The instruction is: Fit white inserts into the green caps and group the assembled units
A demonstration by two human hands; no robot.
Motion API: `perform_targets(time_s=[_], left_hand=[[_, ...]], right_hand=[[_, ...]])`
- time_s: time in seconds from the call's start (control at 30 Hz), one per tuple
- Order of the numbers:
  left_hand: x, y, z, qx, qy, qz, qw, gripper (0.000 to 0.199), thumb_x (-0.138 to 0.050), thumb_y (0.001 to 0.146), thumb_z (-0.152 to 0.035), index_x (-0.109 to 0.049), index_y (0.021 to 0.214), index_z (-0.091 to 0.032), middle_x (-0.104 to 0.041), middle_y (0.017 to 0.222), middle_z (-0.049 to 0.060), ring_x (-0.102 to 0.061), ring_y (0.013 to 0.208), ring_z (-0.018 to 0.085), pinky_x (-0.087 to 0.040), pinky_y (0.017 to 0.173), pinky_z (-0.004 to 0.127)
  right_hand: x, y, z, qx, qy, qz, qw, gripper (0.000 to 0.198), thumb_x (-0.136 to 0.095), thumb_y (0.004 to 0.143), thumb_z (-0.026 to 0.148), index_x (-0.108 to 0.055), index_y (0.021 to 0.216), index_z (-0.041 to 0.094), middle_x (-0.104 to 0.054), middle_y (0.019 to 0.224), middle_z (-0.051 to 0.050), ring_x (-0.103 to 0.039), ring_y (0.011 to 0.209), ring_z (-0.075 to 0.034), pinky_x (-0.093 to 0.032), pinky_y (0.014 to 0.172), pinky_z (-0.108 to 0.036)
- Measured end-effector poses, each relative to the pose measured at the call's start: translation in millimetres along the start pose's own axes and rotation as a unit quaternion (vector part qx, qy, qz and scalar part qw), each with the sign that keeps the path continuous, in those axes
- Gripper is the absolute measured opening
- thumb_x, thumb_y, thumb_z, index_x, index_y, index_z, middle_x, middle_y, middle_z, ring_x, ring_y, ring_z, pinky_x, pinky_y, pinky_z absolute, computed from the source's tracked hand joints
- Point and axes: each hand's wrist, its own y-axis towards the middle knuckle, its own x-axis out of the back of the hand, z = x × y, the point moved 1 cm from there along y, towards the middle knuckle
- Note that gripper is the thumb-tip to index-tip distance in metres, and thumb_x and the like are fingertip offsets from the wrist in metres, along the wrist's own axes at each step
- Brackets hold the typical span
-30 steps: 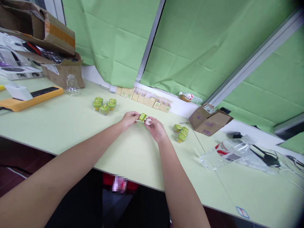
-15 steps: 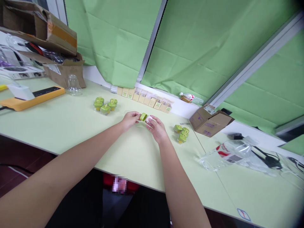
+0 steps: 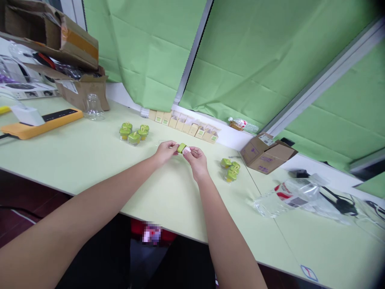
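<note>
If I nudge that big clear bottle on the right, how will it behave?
The bottle may roll, since it lies on its side. It's probably light for its size, as no liquid shows inside. Its clear, plastic-looking wall would likely flex.

between the left hand (image 3: 167,152) and right hand (image 3: 197,161), a lime-green piece (image 3: 181,148) and a white piece (image 3: 187,149); left of them, green-topped containers (image 3: 134,138) and an orange-and-black power strip (image 3: 55,122); beyond, plain green curtains (image 3: 144,52); beneath, a pale yellow-green table (image 3: 168,196).
</note>
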Motion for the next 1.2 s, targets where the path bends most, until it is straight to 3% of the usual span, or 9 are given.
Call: perform_targets(time_s=[0.4,1.2], left_hand=[[-0.2,0.5,3.0,0.025,-0.033,0.001,0.999,0.022,-0.075,0.073,-0.035,-0.066,0.074,-0.015,-0.066,0.078,0.003,-0.062,0.074,0.015,-0.054,0.084,0.037],[-0.4,0.5,2.0,0.045,-0.079,-0.008,0.996,0.021,-0.076,0.074,-0.032,-0.065,0.074,-0.014,-0.067,0.080,0.004,-0.066,0.077,0.016,-0.054,0.089,0.040]], right_hand=[[-4.6,-3.0,2.2,-0.003,-0.022,-0.009,1.000,0.041,-0.083,0.063,0.038,-0.059,0.092,0.021,-0.066,0.098,-0.003,-0.065,0.087,-0.016,-0.057,0.082,-0.034],[-5.2,-1.5,-2.9,0.019,-0.019,-0.032,0.999,0.039,-0.082,0.065,0.035,-0.060,0.093,0.020,-0.065,0.102,-0.004,-0.065,0.087,-0.016,-0.057,0.084,-0.034]])
